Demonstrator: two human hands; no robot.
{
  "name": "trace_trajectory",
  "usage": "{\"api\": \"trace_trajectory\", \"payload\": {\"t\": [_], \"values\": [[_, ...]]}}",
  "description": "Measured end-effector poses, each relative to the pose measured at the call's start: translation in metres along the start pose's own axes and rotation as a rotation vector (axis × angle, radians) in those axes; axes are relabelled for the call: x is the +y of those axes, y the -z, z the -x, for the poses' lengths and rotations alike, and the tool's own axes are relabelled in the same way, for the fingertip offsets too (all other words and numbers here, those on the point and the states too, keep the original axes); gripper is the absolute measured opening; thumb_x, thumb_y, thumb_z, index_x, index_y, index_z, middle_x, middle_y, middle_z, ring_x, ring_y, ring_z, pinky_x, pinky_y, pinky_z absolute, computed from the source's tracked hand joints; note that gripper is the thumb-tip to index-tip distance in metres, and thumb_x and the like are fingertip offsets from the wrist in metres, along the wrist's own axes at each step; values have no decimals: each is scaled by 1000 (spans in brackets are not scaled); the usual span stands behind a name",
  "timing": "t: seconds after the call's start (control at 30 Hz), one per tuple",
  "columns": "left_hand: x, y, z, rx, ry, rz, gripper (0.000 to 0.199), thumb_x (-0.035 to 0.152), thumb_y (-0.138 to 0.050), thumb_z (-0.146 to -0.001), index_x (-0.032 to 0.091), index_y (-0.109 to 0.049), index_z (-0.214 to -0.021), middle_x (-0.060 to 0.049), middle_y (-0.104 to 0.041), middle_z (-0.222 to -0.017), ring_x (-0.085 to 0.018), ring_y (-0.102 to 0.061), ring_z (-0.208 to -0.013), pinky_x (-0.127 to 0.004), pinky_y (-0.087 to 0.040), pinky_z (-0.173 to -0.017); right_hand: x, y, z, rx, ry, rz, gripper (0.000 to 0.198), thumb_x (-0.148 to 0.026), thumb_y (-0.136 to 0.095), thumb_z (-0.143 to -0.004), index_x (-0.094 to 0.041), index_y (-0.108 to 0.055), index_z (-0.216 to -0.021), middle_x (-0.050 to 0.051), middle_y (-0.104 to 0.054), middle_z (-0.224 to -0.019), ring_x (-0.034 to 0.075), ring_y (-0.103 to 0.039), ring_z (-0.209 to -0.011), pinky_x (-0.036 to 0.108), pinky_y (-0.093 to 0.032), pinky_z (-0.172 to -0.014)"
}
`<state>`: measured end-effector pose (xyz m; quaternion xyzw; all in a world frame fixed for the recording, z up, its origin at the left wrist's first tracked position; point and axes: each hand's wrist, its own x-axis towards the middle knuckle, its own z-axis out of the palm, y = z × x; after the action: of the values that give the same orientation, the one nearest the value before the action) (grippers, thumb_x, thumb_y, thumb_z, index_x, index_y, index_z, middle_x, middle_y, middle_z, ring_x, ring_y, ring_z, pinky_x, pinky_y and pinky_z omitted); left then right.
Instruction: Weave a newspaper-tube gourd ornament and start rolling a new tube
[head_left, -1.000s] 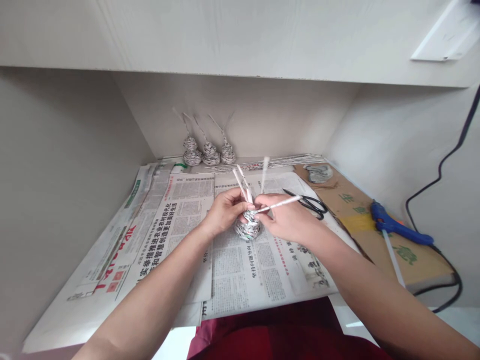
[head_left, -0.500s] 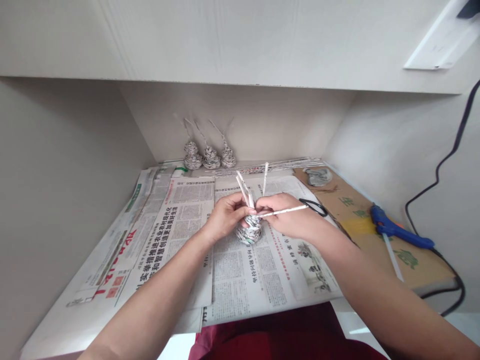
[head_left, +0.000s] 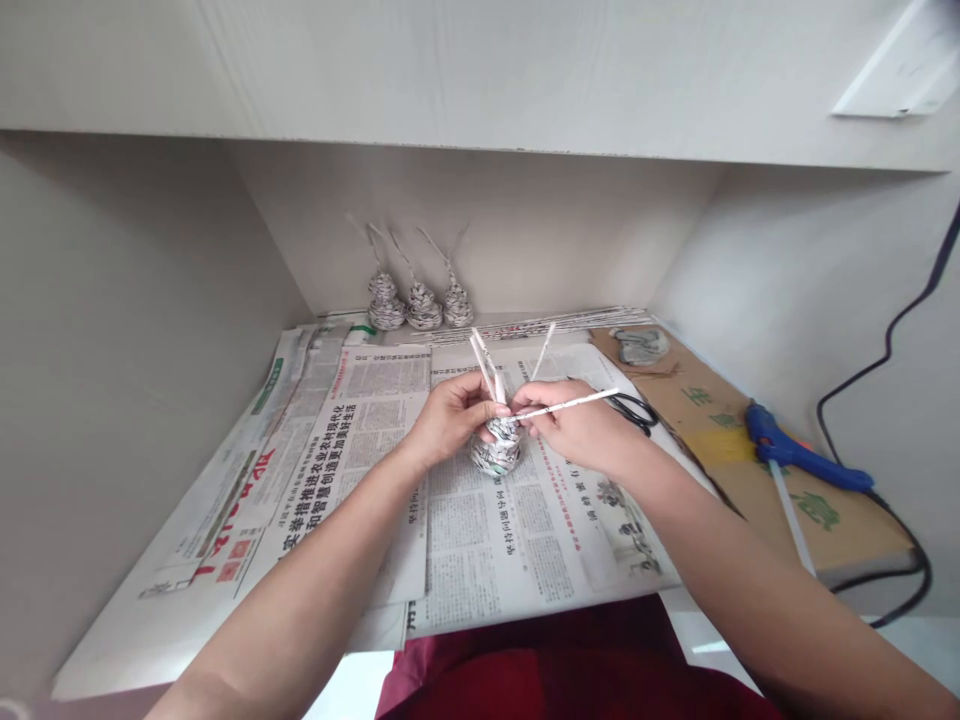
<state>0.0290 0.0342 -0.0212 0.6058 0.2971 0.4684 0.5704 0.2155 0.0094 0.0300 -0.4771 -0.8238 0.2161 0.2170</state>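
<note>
A small gourd-shaped piece woven from rolled newspaper strips (head_left: 495, 457) stands in front of me, its loose strip ends poking up and out to the right. My left hand (head_left: 456, 418) pinches its narrow upper part, thumb across the front. On the other side, my right hand (head_left: 574, 420) has its fingers closed at the neck on a paper strip (head_left: 574, 403), which sticks out to the right across the hand. Another strip (head_left: 544, 350) rises behind the right fingers. The fingertips partly hide the top of the weave.
Newspaper sheets (head_left: 480, 570) cover the desk. Three woven paper gourds (head_left: 424, 306) stand at the back wall beside long rolled paper sticks (head_left: 540, 327). Black-handled scissors (head_left: 634, 412) lie behind my right hand. On cardboard (head_left: 840, 535) at right rests a blue glue gun (head_left: 810, 455) with its cord.
The right hand has shifted slightly, with the right strip now angled a little higher and the upright strip leaning further right. The camera view has tilted slightly. The left hand keeps its pinch.
</note>
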Motion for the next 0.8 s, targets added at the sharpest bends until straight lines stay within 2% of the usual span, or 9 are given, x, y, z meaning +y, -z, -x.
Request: {"api": "trace_trajectory", "payload": {"t": [0.17,0.33,0.47,0.6,0.73,0.8], "values": [[-2,1,0,-8,0,-4,28,31,-80,-69,13,-62,-79,1,-63,-68,-11,-60,-53,-21,-54,-44,-4,3,0,-35,36,33,21,-9,-48,-83,-21,-65,-80,-2,-64,-69,11,-53,-61,22,-35,-57],[-3,0,0,-11,5,0,28,32,-80,-68,13,-62,-79,1,-63,-68,-11,-60,-53,-22,-54,-44,-9,1,-3,-45,32,159,15,-14,-50,-84,-22,-60,-75,-1,-62,-67,12,-49,-58,24,-29,-53],[-1,1,0,16,-8,-10,28,31,-80,-68,13,-63,-80,0,-63,-69,-12,-60,-55,-23,-54,-44,-12,-5,-4,41,39,233,15,-16,-50,-84,-21,-61,-76,0,-62,-66,13,-48,-57,26,-29,-54],[0,1,0,19,-1,-8,28,30,-81,-67,13,-63,-79,1,-62,-68,-12,-61,-56,-23,-56,-45,-7,-13,0,168,47,139,12,-14,-52,-84,-20,-61,-80,-1,-63,-68,11,-50,-56,24,-33,-56],[-1,0,0,23,-10,5,27,31,-80,-68,13,-63,-78,1,-62,-68,-12,-60,-56,-23,-56,-46,-5,-17,5,201,68,177,11,-13,-51,-84,-19,-59,-80,0,-62,-69,12,-50,-58,24,-34,-57],[-2,0,0,21,-13,7,27,31,-80,-69,13,-63,-79,1,-62,-68,-12,-60,-56,-23,-55,-45,-6,-16,7,175,83,215,13,-11,-49,-84,-18,-58,-78,1,-60,-69,12,-50,-59,25,-33,-58]]}}
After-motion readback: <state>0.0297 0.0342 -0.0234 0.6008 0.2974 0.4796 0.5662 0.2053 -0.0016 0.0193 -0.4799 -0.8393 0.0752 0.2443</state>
